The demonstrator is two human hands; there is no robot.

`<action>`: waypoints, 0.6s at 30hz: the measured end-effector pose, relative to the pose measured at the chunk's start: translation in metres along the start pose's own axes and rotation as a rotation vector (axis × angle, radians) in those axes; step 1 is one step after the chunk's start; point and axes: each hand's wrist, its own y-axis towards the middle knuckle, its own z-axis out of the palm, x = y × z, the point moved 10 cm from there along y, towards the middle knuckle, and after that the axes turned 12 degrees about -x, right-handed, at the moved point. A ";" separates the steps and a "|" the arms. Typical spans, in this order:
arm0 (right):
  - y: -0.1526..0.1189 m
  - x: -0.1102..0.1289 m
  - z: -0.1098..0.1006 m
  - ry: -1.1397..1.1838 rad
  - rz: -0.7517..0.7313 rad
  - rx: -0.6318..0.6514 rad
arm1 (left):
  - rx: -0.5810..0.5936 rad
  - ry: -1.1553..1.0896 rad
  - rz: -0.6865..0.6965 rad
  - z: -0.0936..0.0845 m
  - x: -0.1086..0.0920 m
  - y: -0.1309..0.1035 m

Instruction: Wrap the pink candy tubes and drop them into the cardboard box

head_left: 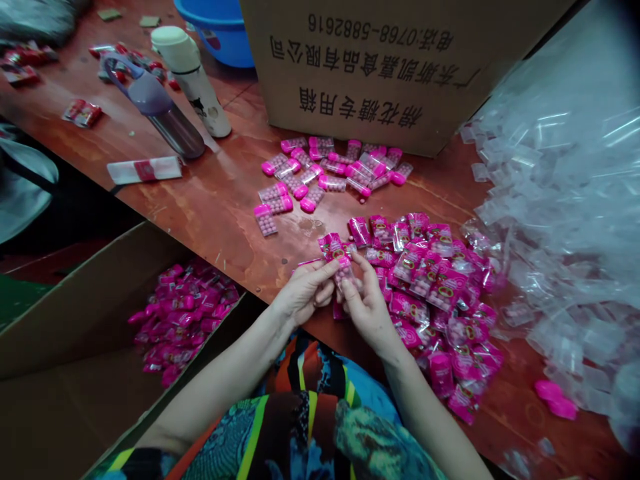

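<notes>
Here, both hands meet just at the near edge of the red-brown worktop (210, 193), closed together on one small pink candy packet (336, 257). The left hand (305, 290) pinches the packet from its left side with thumb and forefinger, while the right hand (367, 303) grips it from below and the right, fingers curled around its lower part. The packet stands roughly upright between them, its printed pink top poking above the fingertips.

Taking that held packet as the landmark: just to its right, touching the right hand, spreads a heap of pink wrapped packets (435, 300) that runs toward the near edge of the worktop. Beyond the packet, further from the person, lies a loose cluster of small clear tubes with pink caps (325, 177), filled with pale beads. Behind those stands a large cardboard carton (395, 60) with printed characters on its side. Far to the right of the packet is a big mound of empty clear plastic bags (565, 220). To the left and below it, off the worktop's edge, an open cardboard box (75, 347) holds more pink packets (183, 313). Further up and left of the packet lie a white flask (193, 80) and a purple-lidded steel bottle (160, 110), side by side, with a blue basin (220, 27) behind them.
</notes>
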 end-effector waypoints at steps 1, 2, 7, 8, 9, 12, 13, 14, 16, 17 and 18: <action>0.001 -0.001 0.000 0.038 0.037 -0.002 | 0.012 0.010 0.002 0.001 0.000 -0.001; 0.001 -0.002 0.000 0.061 0.062 -0.003 | 0.015 0.015 0.004 0.001 0.000 -0.001; 0.004 0.006 -0.001 -0.087 -0.054 -0.024 | -0.067 -0.030 0.001 -0.006 -0.003 0.002; 0.004 0.009 -0.001 -0.160 -0.107 -0.032 | -0.092 -0.046 0.003 -0.008 -0.003 0.003; 0.003 0.012 -0.001 -0.233 -0.155 -0.040 | -0.114 -0.061 0.007 -0.009 -0.003 0.005; -0.001 0.016 0.000 -0.319 -0.211 -0.057 | -0.140 -0.086 0.016 -0.012 -0.003 0.008; -0.001 0.016 0.001 -0.269 -0.181 -0.052 | -0.123 -0.086 0.010 -0.011 -0.002 0.009; -0.001 0.014 0.002 -0.191 -0.132 -0.044 | -0.094 -0.081 0.001 -0.008 -0.001 0.008; -0.002 0.007 0.005 -0.015 0.000 -0.014 | -0.029 -0.060 -0.009 -0.004 0.000 0.005; -0.002 0.004 0.007 0.060 0.064 0.004 | -0.001 -0.044 -0.007 -0.001 0.000 0.004; -0.002 0.001 0.009 0.115 0.114 0.025 | 0.017 -0.022 0.000 0.000 0.000 0.002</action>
